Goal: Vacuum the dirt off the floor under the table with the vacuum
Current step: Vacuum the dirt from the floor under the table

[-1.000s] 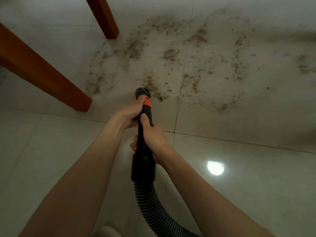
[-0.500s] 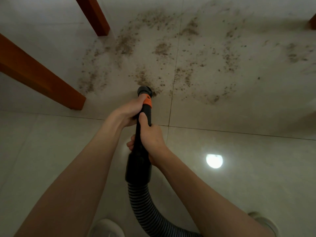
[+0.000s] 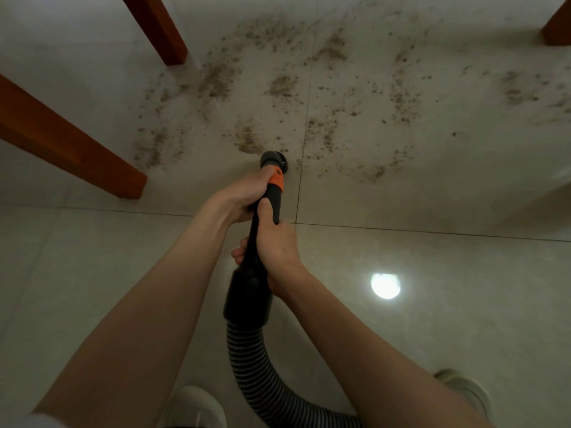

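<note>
I hold a black vacuum wand (image 3: pixel 265 217) with an orange ring in both hands. My left hand (image 3: pixel 244 196) grips it near the orange ring, close to the nozzle. My right hand (image 3: pixel 276 245) grips the wand lower down, just above the wide black cuff. The round nozzle (image 3: pixel 273 160) points down at the near edge of the brown dirt (image 3: pixel 247 139) scattered over the pale tiles. More dirt (image 3: pixel 401 97) spreads to the right and toward the far side. A ribbed grey hose (image 3: pixel 259 375) curves from the cuff toward the bottom of the view.
Reddish wooden table legs stand at the left (image 3: pixel 68 140), the upper left (image 3: pixel 157 29) and the top right corner (image 3: pixel 559 26). My two light shoes (image 3: pixel 197 406) (image 3: pixel 463 390) are at the bottom. A bright light reflection (image 3: pixel 385 285) lies on the tile to the right.
The view has shifted forward and the nozzle has advanced into the near patch of dirt. A table leg has come into view at the top right, and both shoes now show.
</note>
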{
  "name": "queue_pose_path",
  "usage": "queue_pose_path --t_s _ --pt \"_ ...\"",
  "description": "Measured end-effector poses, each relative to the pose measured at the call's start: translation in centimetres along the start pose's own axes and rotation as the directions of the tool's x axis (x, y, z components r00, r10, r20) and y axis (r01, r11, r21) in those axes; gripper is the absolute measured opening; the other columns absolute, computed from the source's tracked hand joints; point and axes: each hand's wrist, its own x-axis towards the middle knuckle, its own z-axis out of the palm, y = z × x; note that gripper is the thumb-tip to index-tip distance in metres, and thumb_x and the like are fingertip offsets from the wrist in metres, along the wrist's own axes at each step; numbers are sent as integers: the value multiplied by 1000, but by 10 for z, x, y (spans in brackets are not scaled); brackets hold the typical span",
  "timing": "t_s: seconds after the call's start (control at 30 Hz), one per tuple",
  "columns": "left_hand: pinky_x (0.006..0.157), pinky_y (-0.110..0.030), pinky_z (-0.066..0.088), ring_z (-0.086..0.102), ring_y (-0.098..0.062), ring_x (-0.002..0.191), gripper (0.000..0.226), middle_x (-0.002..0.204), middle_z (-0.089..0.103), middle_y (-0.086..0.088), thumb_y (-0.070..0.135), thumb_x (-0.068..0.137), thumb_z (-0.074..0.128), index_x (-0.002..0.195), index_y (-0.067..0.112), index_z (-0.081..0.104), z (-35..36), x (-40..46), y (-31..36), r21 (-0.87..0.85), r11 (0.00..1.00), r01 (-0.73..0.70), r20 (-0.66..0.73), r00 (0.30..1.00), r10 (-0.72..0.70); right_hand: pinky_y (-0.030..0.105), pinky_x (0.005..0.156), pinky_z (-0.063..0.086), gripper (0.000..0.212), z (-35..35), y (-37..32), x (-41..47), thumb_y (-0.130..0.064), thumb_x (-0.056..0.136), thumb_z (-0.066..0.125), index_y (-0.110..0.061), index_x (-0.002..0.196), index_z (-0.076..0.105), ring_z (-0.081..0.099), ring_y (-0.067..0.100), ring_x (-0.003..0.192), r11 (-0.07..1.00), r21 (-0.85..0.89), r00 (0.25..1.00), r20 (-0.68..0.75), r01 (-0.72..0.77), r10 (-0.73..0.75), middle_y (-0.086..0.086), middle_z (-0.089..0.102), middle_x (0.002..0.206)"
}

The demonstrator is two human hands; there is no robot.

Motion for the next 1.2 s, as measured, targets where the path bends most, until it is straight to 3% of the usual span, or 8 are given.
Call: queue_pose_path --t_s 0.27,0.7,1.03,1.2 --pt "57 -27 36 43 -16 61 37 71 43 -7 36 100 34 77 9 45 -5 13 1 -65 998 -9 6 1000 9 25 45 48 42 0 -10 7 -43 98 42 -4 90 54 57 20 42 1000 -20 999 51 -3 4 9 54 56" --pt "62 -30 44 52 -19 66 42 75 51 -9 46 98 34 82 9 49 -36 50 2 -149 989 -19 -128 992 0 21 42 47 40 12 -23 41 -45 98 43 -7 89 50 55 17 38 988 -155 988 149 -26 49 8 53 57" --pt "60 -30 44 51 -18 63 40 73 52 -8 38 100 33 80 9 51 -48 67 4 -171 980 -100 -252 966 55 24 47 49 42 18 -29 62 -47 97 43 -7 86 51 58 18 44 966 -258 976 207 -8 63 7 56 58" --pt "54 -27 42 50 -16 60 44 71 51 -5 43 99 33 87 7 53 -53 78 13 -155 986 -64 -254 967 23 24 47 49 44 22 -40 70 -47 98 40 -6 86 51 57 18 44 966 -257 973 222 -1 60 8 55 58"
